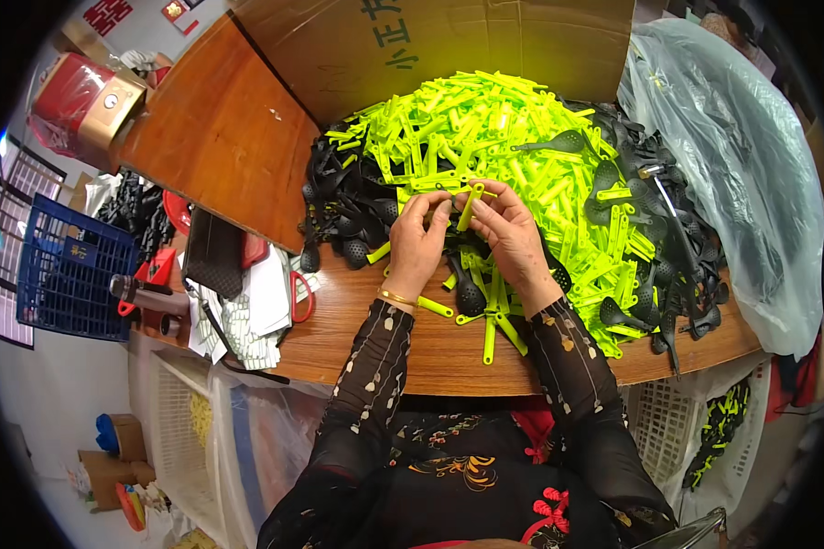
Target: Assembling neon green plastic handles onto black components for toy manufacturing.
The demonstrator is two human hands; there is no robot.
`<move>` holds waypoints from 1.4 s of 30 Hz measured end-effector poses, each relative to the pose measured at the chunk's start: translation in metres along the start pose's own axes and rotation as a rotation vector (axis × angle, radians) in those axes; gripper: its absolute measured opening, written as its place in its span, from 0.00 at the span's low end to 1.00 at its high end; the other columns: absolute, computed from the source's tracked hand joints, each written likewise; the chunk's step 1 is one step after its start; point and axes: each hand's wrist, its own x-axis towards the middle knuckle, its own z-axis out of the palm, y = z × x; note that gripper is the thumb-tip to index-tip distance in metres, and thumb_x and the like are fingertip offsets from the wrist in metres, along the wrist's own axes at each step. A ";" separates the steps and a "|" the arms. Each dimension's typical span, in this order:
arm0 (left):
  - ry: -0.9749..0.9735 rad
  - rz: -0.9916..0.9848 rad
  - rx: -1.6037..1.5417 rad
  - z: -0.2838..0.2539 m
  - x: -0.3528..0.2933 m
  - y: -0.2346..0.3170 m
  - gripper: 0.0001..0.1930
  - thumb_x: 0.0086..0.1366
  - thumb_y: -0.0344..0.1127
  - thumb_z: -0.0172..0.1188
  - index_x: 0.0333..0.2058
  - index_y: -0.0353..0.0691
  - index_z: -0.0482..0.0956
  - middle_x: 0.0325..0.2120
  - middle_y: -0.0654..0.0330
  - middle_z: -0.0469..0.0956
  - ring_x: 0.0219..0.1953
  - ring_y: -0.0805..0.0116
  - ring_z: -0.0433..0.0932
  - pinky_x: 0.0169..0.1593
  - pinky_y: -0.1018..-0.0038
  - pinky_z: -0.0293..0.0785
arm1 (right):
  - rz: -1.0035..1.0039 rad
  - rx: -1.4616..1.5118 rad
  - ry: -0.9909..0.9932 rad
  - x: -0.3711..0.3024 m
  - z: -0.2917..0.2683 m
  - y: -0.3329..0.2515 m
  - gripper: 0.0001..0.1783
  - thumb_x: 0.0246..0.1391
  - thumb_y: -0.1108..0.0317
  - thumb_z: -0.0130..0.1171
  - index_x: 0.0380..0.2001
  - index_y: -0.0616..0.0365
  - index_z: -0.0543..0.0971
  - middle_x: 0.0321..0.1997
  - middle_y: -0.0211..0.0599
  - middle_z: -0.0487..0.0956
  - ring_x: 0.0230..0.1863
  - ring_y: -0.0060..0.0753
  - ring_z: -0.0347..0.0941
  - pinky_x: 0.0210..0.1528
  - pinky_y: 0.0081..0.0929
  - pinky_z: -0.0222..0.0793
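Over the near middle of the table both my hands meet at chest height. My right hand point(513, 240) is closed in a pinch round a neon yellow-green plastic handle point(471, 207), which has a hole at its end and stands tilted upward. Close beside it, my left hand point(418, 245) is closed too, thumb against fingers; a small dark piece shows at its fingertips, too little to name. Below the hands lie a black slotted spoon head point(470, 297) and several loose yellow-green handles point(491, 339). Beyond them rises a large heap of the same handles point(494, 119).
Black spoon heads point(348, 220) lie along the heap's left and right sides. A cardboard sheet point(467, 46) stands behind, a wooden board point(233, 137) at left. Papers point(270, 297) and red-handled scissors point(302, 297) lie left. Clear plastic sheeting point(723, 183) hangs at right; white baskets point(188, 439) stand below.
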 end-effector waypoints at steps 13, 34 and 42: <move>0.057 0.087 0.624 -0.020 -0.002 -0.026 0.18 0.57 0.24 0.62 0.48 0.42 0.81 0.48 0.57 0.75 0.51 0.54 0.74 0.53 0.59 0.70 | -0.102 -0.007 0.098 -0.004 0.011 -0.022 0.24 0.62 0.74 0.62 0.61 0.62 0.71 0.54 0.41 0.81 0.54 0.33 0.79 0.53 0.25 0.74; -0.050 0.036 0.538 -0.034 0.003 -0.027 0.16 0.57 0.25 0.61 0.45 0.43 0.82 0.44 0.57 0.76 0.48 0.55 0.77 0.51 0.61 0.72 | -0.256 -1.107 -0.316 -0.018 0.031 -0.013 0.18 0.59 0.72 0.64 0.53 0.55 0.80 0.32 0.41 0.81 0.34 0.39 0.79 0.39 0.31 0.74; 0.280 0.165 0.004 -0.035 0.013 -0.017 0.18 0.62 0.17 0.54 0.50 0.36 0.79 0.49 0.54 0.76 0.51 0.62 0.79 0.55 0.67 0.75 | -0.464 -1.250 -0.351 -0.016 0.019 -0.003 0.16 0.56 0.71 0.65 0.49 0.55 0.81 0.34 0.46 0.81 0.37 0.52 0.78 0.41 0.42 0.74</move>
